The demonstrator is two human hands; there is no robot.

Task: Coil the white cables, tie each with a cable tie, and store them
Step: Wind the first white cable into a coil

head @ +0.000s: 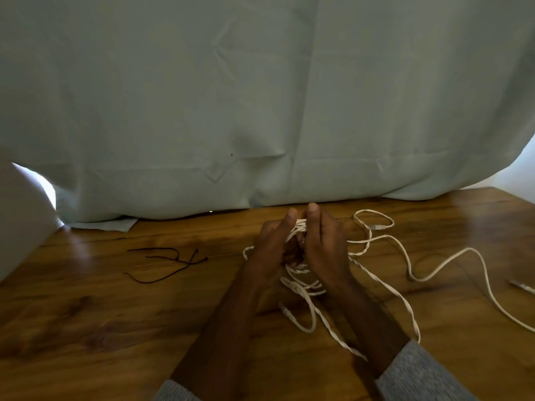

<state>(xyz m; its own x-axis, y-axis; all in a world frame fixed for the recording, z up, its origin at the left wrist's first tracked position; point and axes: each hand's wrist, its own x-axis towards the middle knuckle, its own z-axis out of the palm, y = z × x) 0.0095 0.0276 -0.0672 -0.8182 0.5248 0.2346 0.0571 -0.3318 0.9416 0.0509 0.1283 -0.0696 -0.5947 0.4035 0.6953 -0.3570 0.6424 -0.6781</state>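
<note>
Above a brown wooden bench [86, 314], the left hand [272, 244] and right hand [325, 241] both curl around a bunch of thin white twisted cables [298, 225], gripping it between them. Loose lengths trail rightward across the wood. The cable looks light, limp and tangle-prone; gathered loops are best pinched together at the bunch. Thin black cable ties [170, 263] lie to the left.

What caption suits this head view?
Both hands, left hand and right hand, gather white cable loops above wooden table; black ties lie nearby.
</note>
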